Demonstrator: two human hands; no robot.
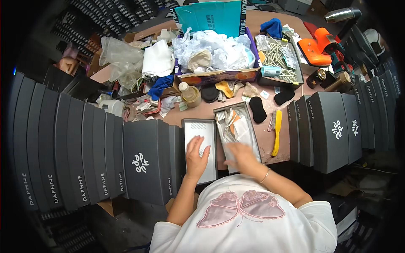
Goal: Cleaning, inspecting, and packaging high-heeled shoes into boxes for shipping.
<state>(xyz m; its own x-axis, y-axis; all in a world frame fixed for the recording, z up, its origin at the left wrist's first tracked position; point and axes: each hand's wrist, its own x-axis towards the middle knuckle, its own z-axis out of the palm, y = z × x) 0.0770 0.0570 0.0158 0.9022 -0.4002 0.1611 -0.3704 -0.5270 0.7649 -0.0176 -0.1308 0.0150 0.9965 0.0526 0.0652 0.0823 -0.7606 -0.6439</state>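
Note:
My left hand (196, 159) is open above the white inside of a grey shoebox lid (201, 126), thumb and fingers apart, holding nothing. Just right of the lid lies an open shoebox (218, 122). In it are strappy, pale metallic and tan shoes (230, 122) beside white paper (242, 128). My right hand (245, 159) hovers over the near end of this box. Motion blurs its fingers, so I cannot see whether they grip anything. A thin bracelet (265, 175) circles that wrist.
Rows of upright grey shoeboxes (145, 158) flank me, more (331, 126) at right. Behind are a carton of crumpled tissue (215, 48), a tray of thin sticks (278, 59), a bottle (190, 95), and an orange tool (316, 50). A yellow brush (276, 133) and black pads (257, 109) lie near.

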